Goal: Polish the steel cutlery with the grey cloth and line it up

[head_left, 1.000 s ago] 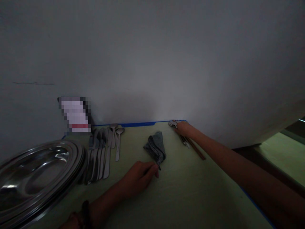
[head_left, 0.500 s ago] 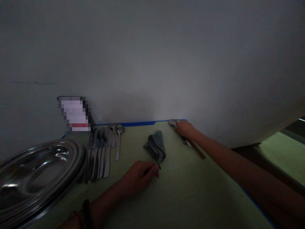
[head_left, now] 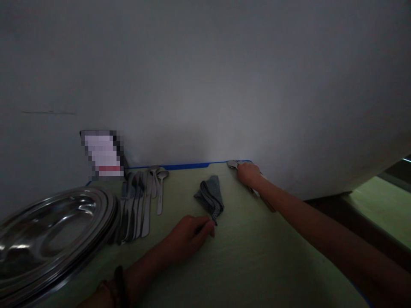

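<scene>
At the back right of the table, my right hand (head_left: 249,174) is closed over a bundle of cutlery. Spoon heads (head_left: 232,164) stick out to its left, and brown chopsticks (head_left: 269,204) show partly under the wrist. My left hand (head_left: 190,236) rests near the middle with its fingers curled in and its thumb pressed on them. A crumpled grey cloth (head_left: 210,194) lies just beyond, its near corner at my left thumb tip; whether that corner is pinched is unclear.
On the left is a stack of shiny metal oval plates (head_left: 107,205). Beside it, several knives and forks (head_left: 136,209) lie in a row, with a few spoons (head_left: 160,188) to their right. A blurred-out phone-like screen (head_left: 104,152) leans on the wall (head_left: 205,85). Blue tape edges the table (head_left: 244,256).
My right hand has shifted very slightly over the cutlery, and its wrist now covers more of the chopsticks. My left hand stays almost where it was. The view has moved a little.
</scene>
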The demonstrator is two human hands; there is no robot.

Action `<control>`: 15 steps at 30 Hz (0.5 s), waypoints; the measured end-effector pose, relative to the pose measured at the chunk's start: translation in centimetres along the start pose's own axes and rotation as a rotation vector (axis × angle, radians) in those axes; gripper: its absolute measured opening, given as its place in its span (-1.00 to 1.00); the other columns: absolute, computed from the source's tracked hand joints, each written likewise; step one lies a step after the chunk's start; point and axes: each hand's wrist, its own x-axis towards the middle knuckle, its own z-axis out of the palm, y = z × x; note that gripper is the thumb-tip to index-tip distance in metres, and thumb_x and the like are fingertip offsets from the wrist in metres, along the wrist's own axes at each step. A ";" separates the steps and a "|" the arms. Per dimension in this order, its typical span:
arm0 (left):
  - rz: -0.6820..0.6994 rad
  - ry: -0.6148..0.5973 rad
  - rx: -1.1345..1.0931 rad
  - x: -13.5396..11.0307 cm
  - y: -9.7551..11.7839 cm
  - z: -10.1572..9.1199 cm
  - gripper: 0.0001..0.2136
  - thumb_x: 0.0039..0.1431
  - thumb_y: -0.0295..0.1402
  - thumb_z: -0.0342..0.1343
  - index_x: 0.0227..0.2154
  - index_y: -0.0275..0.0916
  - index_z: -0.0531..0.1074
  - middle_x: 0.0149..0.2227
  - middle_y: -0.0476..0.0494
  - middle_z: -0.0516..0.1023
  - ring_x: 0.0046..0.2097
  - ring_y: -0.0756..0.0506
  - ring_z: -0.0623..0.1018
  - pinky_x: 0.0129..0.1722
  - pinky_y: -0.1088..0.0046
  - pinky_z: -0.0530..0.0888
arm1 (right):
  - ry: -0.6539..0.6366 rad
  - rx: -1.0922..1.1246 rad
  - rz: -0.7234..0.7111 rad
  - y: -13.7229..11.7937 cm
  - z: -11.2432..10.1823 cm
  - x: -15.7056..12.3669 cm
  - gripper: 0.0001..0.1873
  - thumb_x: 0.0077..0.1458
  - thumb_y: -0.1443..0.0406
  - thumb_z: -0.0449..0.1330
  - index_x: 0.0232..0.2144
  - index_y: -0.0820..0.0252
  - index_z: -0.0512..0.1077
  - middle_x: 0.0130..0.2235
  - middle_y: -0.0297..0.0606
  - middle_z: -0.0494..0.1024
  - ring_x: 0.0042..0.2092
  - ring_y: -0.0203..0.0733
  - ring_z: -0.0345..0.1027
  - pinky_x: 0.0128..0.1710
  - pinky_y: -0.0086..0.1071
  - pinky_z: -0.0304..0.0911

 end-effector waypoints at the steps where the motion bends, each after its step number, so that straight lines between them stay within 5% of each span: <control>1: 0.003 0.003 -0.003 0.0 0.0 0.0 -0.64 0.26 -0.26 -0.21 -0.46 -0.26 0.44 -0.59 0.08 0.32 -0.52 0.05 0.34 -0.48 0.58 0.22 | 0.033 0.003 0.025 -0.1 -0.1 -0.2 -0.63 0.11 0.34 -0.08 -0.09 0.32 0.37 -0.11 0.18 0.45 -0.08 0.04 0.37 -0.17 -0.23 0.24; 5: 0.009 0.069 -0.006 -0.1 -0.4 0.0 -0.66 0.25 -0.28 -0.21 -0.46 -0.27 0.43 -0.61 0.09 0.31 -0.55 0.05 0.33 -0.50 0.58 0.23 | 0.188 0.007 0.094 -1.3 -0.4 -1.9 -0.63 0.14 0.27 -0.11 -0.08 0.33 0.31 -0.06 0.11 0.41 -0.11 0.03 0.36 -0.23 -0.25 0.23; 9: -0.034 0.309 0.054 -0.1 -1.0 -0.5 -0.73 0.24 -0.30 -0.18 -0.41 -0.26 0.40 -0.51 0.03 0.41 -0.47 0.02 0.40 -0.43 0.54 0.29 | 0.387 0.235 -0.078 -4.6 -0.5 -4.8 -0.64 0.17 0.11 -0.14 -0.21 0.21 0.31 -0.15 -0.10 0.45 -0.15 -0.11 0.35 -0.26 -0.34 0.18; 15: 0.027 0.667 0.237 -0.7 -2.3 -1.8 -0.88 0.17 -0.43 -0.12 -0.29 -0.24 0.31 -0.30 -0.11 0.39 -0.21 -0.07 0.42 -0.17 0.38 0.37 | 0.356 0.497 -0.337 -9.8 1.5 -7.2 -0.70 0.13 0.07 -0.06 -0.32 0.16 0.30 -0.29 -0.26 0.46 -0.30 -0.23 0.35 -0.37 -0.40 0.11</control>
